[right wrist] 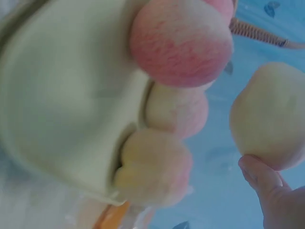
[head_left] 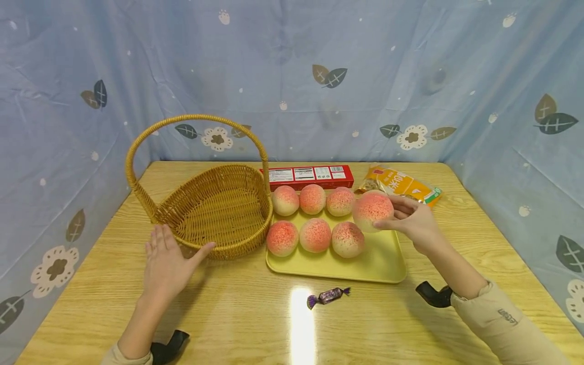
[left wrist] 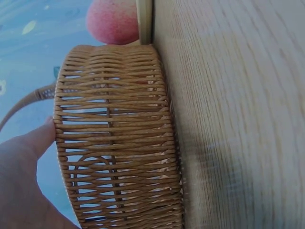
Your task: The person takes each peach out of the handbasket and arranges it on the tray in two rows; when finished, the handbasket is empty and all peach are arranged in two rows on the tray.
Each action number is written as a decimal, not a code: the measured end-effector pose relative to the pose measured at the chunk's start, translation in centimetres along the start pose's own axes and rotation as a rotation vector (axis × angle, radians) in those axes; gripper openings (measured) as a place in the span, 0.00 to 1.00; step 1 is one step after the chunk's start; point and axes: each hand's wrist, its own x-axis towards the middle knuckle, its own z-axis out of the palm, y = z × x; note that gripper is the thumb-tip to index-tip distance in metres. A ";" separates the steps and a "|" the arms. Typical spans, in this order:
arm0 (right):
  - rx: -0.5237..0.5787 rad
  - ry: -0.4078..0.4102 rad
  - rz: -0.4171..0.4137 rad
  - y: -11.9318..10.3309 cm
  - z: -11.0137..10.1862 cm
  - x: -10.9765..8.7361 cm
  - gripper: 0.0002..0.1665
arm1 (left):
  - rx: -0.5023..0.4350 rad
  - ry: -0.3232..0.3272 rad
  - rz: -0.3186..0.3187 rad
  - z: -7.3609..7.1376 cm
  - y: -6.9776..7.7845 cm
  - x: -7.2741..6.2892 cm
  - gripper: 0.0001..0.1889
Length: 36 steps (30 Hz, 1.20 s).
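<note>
My right hand (head_left: 417,225) pinches a pink-and-cream peach (head_left: 371,210) between thumb and fingers, lifted over the right part of the yellow tray (head_left: 383,263). In the right wrist view the held peach (right wrist: 271,114) hangs apart from the other peaches. Several more peaches (head_left: 315,234) stand in two rows on the tray. My left hand (head_left: 166,263) lies at the near left side of a woven basket (head_left: 242,246), fingers straight and thumb spread. In the left wrist view the thumb (left wrist: 40,138) touches the basket rim. Nothing is seen inside the basket.
A tall arched handle (head_left: 196,117) rises over the basket. Behind the tray lie a red box (head_left: 315,176) and an orange snack bag (head_left: 401,183). A purple wrapped candy (head_left: 329,296) lies in front of the tray. Patterned curtains (head_left: 292,81) surround the table.
</note>
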 end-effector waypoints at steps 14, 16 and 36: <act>-0.161 0.018 0.128 4.0 -2.5 -1.4 0.45 | 0.009 -0.004 -0.003 -0.3 0.0 -0.1 0.63; -0.177 0.015 0.140 4.4 -2.4 -1.5 0.45 | 0.006 0.006 -0.001 -0.3 0.0 -0.1 0.63; -0.389 -0.165 0.040 5.6 -1.1 -1.0 0.49 | 0.004 0.013 0.004 -0.4 -0.2 -0.1 0.62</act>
